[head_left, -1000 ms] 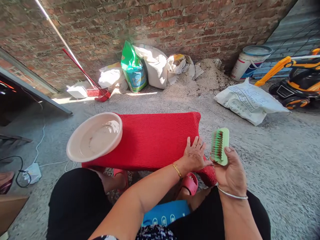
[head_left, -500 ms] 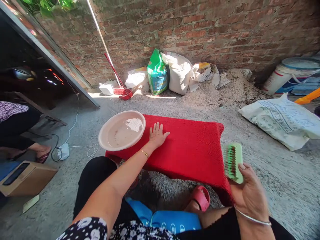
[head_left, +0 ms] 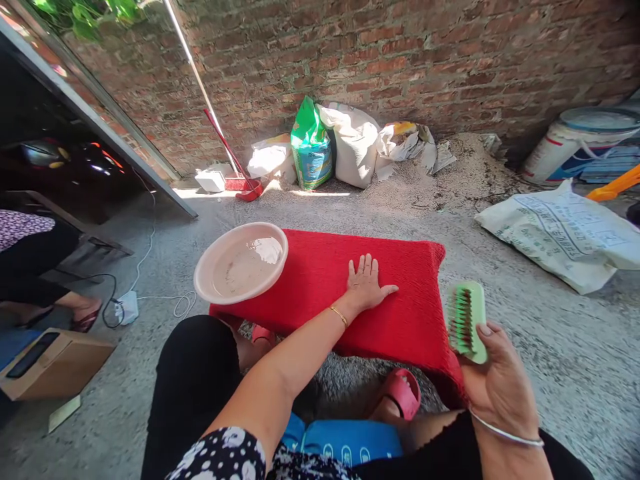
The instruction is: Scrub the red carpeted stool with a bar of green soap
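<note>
A red cloth (head_left: 320,273) with a towel-like nap lies over a low bench or table in front of me and hangs down at its right end. My left hand (head_left: 367,285) rests flat on it, right of the middle, with the fingers stretched out. At the cloth's right end, my right hand (head_left: 503,373) grips a pale green brush (head_left: 476,323), its bristles facing left toward the cloth. On the left end stands a pinkish-white basin (head_left: 204,283) holding water, with small dark specks in it.
Against the brick wall (head_left: 280,60) stand a green bag (head_left: 311,150), a white sack (head_left: 357,150) and a red dustpan (head_left: 251,192). Another sack (head_left: 555,233) and a bucket (head_left: 560,153) are on the right. A seated person (head_left: 30,260), a cardboard box (head_left: 60,367) and a power strip (head_left: 127,308) are on the left.
My left hand has slid to the right across the red cloth, away from the basin. The right hand keeps the brush in about the same place.
</note>
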`<state>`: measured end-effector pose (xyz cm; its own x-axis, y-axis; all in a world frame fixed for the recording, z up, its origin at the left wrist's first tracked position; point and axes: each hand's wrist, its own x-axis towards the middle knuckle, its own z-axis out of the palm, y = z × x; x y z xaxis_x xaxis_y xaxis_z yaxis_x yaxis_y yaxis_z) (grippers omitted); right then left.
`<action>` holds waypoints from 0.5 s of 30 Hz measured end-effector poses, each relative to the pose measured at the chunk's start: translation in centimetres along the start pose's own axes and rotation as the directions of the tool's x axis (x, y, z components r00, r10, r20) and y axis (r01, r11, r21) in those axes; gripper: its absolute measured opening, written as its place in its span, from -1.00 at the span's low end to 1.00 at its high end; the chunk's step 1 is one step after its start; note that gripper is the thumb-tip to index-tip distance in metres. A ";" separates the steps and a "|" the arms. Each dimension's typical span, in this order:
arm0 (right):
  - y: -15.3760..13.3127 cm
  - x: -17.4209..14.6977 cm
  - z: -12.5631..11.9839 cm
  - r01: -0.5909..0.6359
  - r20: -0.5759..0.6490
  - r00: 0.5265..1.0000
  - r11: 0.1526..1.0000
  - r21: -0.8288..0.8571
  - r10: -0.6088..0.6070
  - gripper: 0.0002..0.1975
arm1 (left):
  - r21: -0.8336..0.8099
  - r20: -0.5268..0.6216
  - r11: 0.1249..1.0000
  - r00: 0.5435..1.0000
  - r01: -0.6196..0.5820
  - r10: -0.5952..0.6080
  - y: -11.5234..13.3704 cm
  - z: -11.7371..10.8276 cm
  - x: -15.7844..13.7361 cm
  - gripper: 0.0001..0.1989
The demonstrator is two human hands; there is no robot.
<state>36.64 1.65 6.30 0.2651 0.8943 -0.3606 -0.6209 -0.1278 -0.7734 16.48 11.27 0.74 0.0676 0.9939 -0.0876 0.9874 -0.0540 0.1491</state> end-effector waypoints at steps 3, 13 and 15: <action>-0.3 -0.1 0.1 0.012 0.013 1.000 1.000 0.011 -0.012 -0.71 | -0.021 -0.028 0.970 0.970 -0.241 0.240 6.3 1.4 -1.1 -0.15; -0.7 -1.0 0.1 -0.034 -0.022 0.999 0.999 -0.024 0.033 -0.69 | -0.126 -0.012 0.956 0.964 -0.264 0.264 4.6 -0.7 0.4 -0.28; -0.6 -1.1 -0.1 -0.047 -0.028 0.999 0.998 -0.034 0.046 -0.69 | -0.123 -0.021 0.992 1.000 0.004 -0.006 -0.5 -2.0 2.3 -0.23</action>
<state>36.75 0.71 7.12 0.2562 0.8752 -0.4103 -0.6071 -0.1846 -0.7729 15.83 13.77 2.46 0.0585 0.9960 -0.0681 0.9625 -0.0382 0.2684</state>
